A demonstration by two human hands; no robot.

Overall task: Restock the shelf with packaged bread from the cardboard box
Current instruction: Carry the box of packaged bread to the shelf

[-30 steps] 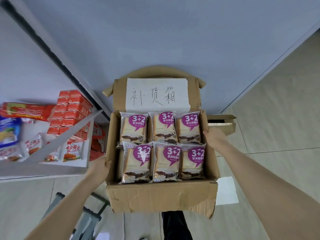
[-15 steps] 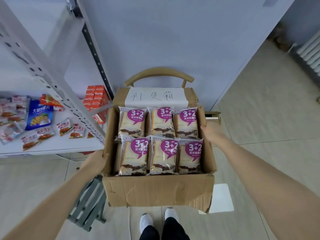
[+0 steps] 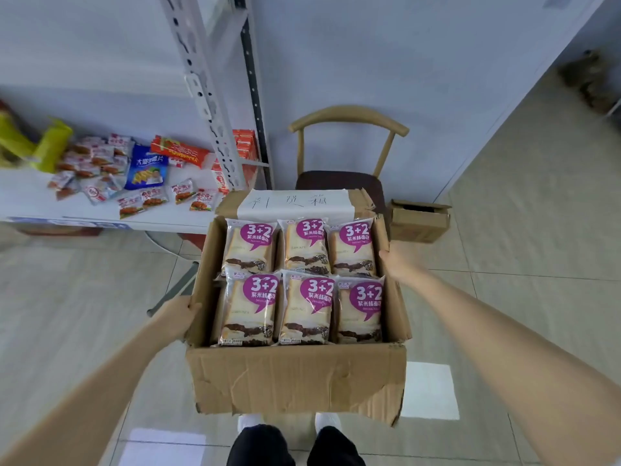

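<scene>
Six purple-labelled bread packs (image 3: 307,311) — two rows, maybe stacked — creased box (image 3: 295,378).

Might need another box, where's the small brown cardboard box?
In the head view, the small brown cardboard box sits on the floor at right, beside the tan-backed chair.

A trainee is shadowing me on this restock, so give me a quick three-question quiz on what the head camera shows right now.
1. How many bread packs show on top in the cardboard box?
2. True or false: the left hand hangs clear of the box.
3. What stands behind the box in this view? A. a chair with a curved wooden back; B. a shopping trolley; C. a fridge.
Key: 1. six; 2. false, it grips the box's left wall; 3. A.
</scene>
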